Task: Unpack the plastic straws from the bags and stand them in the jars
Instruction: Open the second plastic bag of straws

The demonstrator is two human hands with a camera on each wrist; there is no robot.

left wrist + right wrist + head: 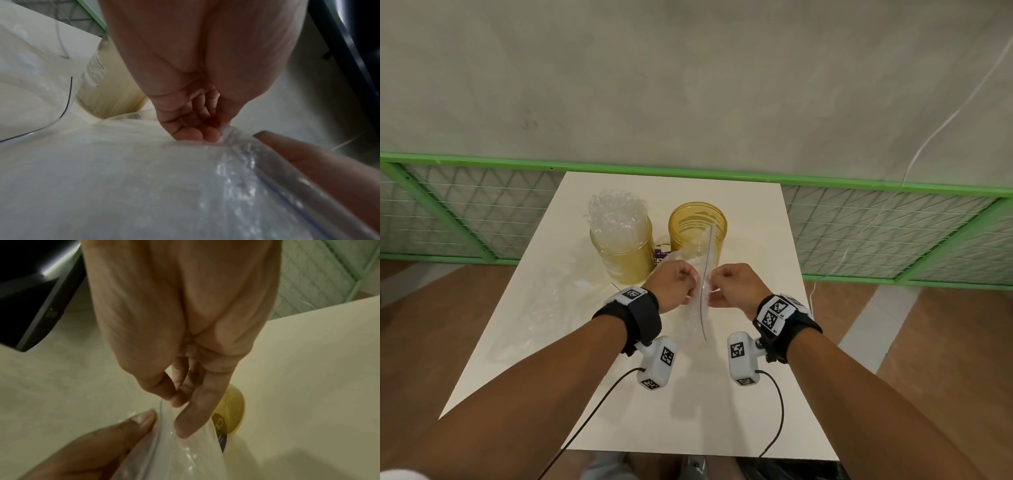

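Pinching bag (698, 308) edges (zip seam): left hand (674, 286), right hand (734, 286).

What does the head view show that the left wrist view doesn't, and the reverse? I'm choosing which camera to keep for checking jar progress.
Only the head view shows both jars whole: the left jar packed with clear straws, the right jar without straws, plus an emptied bag flat on the table.

Only the left wrist view shows the left hand's fingertips curled onto the bag's top edge.

Both show the left hand, the right hand and the straw bag pinched between them.
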